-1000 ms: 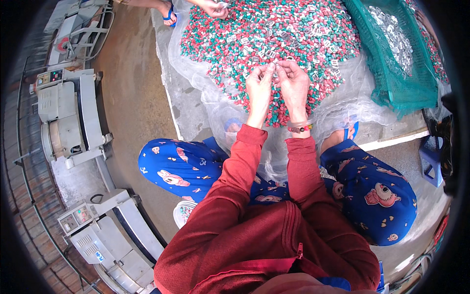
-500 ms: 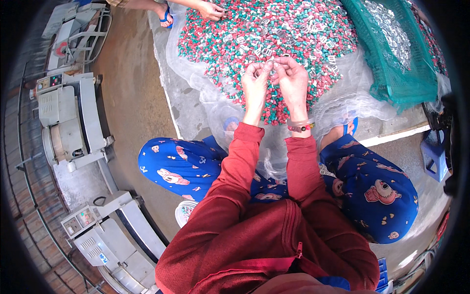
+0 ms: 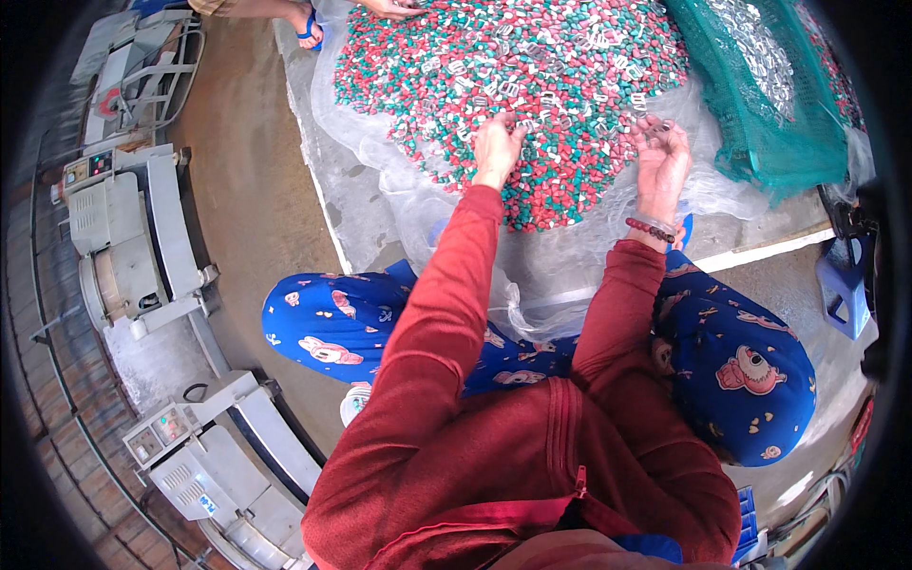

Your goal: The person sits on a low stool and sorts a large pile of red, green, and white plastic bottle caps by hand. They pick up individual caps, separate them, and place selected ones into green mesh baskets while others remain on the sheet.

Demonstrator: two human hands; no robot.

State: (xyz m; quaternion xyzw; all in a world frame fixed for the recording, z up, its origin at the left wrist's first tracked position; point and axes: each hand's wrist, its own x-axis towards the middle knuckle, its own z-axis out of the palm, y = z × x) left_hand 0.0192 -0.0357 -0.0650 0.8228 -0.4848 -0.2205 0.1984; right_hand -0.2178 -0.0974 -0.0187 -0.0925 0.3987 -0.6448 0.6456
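A wide heap of small red, green and white chips [image 3: 560, 195] lies before me, with silvery metal buckles [image 3: 510, 89] scattered through it. My left hand [image 3: 497, 150] is over the middle of the heap, back upward. Its fingers are bent together at the chips beside a buckle, and what they pinch is hidden. At the heap's right edge, my right hand [image 3: 662, 161] is turned palm up above the clear sheet. Its fingers curl around what looks like a small metal buckle [image 3: 664, 125].
A translucent sheet [image 3: 399, 180] lies under the heap. At the far right a green mesh basket [image 3: 727, 114] holds many metal buckles. Another person's hand [image 3: 394, 8] touches the heap's far left edge. Grey machines [image 3: 119, 223] line the left side; a blue plastic stool [image 3: 844, 290] is at right.
My hands were together above the heap and are now apart. The right moved right and turned palm up; the left stayed over the chips. The other person's hand shifted toward the top edge.
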